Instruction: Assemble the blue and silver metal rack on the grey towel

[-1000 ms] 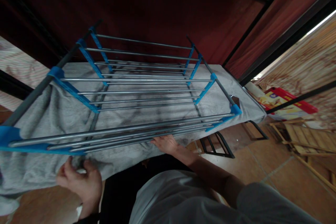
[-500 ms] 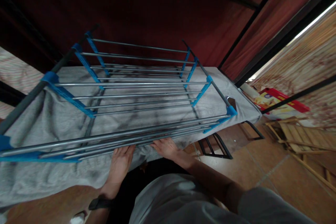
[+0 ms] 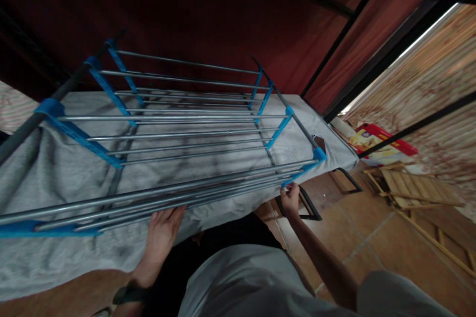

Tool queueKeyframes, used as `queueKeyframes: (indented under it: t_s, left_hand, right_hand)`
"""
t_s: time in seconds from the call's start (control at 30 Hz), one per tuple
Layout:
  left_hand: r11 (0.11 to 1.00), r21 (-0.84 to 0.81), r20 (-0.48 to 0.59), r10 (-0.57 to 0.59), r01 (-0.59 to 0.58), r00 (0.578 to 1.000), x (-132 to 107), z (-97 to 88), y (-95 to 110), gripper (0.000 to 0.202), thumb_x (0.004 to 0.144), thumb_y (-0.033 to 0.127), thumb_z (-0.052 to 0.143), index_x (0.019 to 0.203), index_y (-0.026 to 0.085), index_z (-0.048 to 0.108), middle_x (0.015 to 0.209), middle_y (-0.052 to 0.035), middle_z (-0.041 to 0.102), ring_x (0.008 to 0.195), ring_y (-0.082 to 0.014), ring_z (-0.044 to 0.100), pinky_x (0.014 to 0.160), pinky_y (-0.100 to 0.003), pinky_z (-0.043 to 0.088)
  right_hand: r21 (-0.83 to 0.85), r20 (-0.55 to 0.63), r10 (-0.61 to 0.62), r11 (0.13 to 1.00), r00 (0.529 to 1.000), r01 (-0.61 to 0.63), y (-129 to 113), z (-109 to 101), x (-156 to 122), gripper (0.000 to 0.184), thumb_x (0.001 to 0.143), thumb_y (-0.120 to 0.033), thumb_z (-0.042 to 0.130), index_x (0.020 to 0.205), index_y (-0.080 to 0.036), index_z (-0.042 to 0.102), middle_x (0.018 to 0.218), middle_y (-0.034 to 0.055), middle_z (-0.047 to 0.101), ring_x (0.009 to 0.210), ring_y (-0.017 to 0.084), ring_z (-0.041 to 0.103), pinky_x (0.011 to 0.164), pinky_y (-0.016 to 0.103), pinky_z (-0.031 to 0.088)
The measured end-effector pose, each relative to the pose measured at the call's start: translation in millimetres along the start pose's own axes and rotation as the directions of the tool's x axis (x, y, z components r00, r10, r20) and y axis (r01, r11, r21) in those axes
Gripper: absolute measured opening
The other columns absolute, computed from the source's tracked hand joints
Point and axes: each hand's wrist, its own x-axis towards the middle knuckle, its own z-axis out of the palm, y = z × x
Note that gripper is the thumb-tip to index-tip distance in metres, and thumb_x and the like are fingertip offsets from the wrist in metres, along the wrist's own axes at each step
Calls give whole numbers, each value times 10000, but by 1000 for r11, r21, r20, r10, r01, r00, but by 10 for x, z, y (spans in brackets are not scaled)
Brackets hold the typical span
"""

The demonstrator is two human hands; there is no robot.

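A rack of grey metal tubes with blue plastic brackets, which looks like a shoe rack, lies on a grey blanket spread over a bed-like surface. Its nearest shelf runs along the front edge, close to my body. My left hand is at the lowest front tubes, left of the middle, with its fingers curled over them. At the right end of that shelf, my right hand pinches the lower tip of the blue bracket. The undersides of the left fingertips are hidden.
Dark red cloth hangs behind the rack, with a black metal frame at the right. Black bent metal legs stick out below the bed edge. On the tiled floor lie a folded wooden slatted piece and a red-and-yellow box.
My right hand has left the front tubes and slid right to the end of the blue bracket. My left hand stays at the tubes. The view has shifted slightly.
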Motion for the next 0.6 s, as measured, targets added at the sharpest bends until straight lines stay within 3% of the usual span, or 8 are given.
queueKeyframes:
  t_s: [0.23,0.6]
  left_hand:
    - [999,2,5,33,-33,999,22,-29,8,373,992,345,385,1156,264,709,984,-75,740,947,-280,646,894,-402,429]
    - [1000,-8,21,20,-20,1000,24,-69,4,404,1004,387,367,1161,227,703,1061,-80,745,971,-268,643,871,-393,432]
  right_hand:
    - [-35,37,27,999,999,-26,18,-12,116,67,817,-310,452,842,-253,428,853,14,477,818,216,484,771,367,422]
    - [-41,35,61,997,998,-59,19,47,111,165,810,-326,550,861,-248,414,867,22,483,831,223,491,796,383,445]
